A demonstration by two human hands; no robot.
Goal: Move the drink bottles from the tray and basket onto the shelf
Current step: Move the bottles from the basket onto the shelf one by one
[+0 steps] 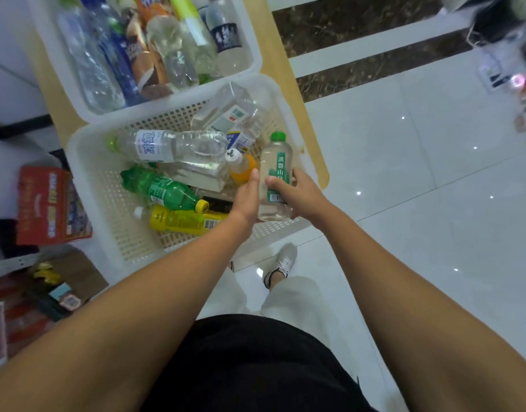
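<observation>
Lifting of the green-capped bottle (272,162) out of the basket (113,221) is judged to be the step in hand. The bottle is held roughly upright, cap away from the person, above the basket's near right corner and clear of the other bottles. It is gripped by the right hand (302,193), thumb laid across the green label and fingers wrapped behind. The left hand (245,200) is cupped round its lower left side, thumb up; its fingers are hidden beneath.

Many bottles are left. A clear water bottle (166,145), a green soda bottle (163,188), a yellow bottle (181,220) and a small orange bottle (241,169) lie loose in the basket. The tray (250,31) behind it is packed with more. Both containers sit on a light wooden table (285,72). A red carton (51,206) is seen at the left; the shelf itself cannot be made out with certainty.

To do the step well:
- The grip should be kept on the body, not the cap, so the bottle is not swung.
- The bottle is probably best raised straight up before being carried, since the orange bottle lies just beside the left hand and could be knocked.
- One hand could be freed once the bottle is steady; the right-hand grip looks sufficient.
- The bottle should be set down upright on the shelf, label outward, and let go only when it stands.

Task progress is judged early to middle.
</observation>
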